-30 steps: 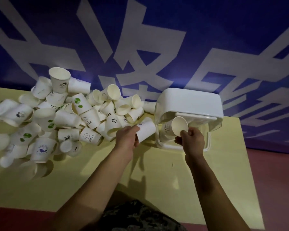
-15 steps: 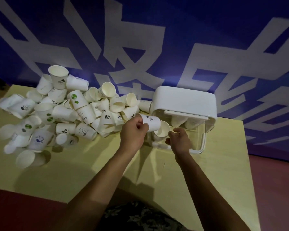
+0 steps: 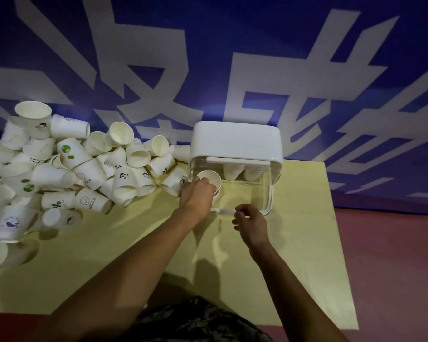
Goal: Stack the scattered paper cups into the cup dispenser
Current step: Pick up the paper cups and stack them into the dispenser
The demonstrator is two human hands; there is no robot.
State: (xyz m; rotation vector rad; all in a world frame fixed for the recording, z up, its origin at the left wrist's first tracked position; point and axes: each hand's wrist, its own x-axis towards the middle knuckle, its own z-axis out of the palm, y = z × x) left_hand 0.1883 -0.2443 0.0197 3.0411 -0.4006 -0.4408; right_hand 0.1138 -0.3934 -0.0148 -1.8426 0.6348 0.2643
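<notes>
Fingers [image 3: 203, 181] of left hand [image 3: 198, 193] grasp a paper cup [image 3: 209, 178] at the dispenser [image 3: 235, 141] mouth; right hand [image 3: 251, 222], just nearer, loosely curled, released.

One cup dispenser [image 3: 235, 141], two hands, and too many paper cups [image 3: 89, 169] to count.

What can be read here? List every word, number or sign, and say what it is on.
"HELLO": on a paper cup lying in the pile, beside a smiley ring.
"%": on the cup left of it.
Large white characters on the blue wall: cropped, unreadable.
Other cups' prints: pictures or too blurred.
</notes>
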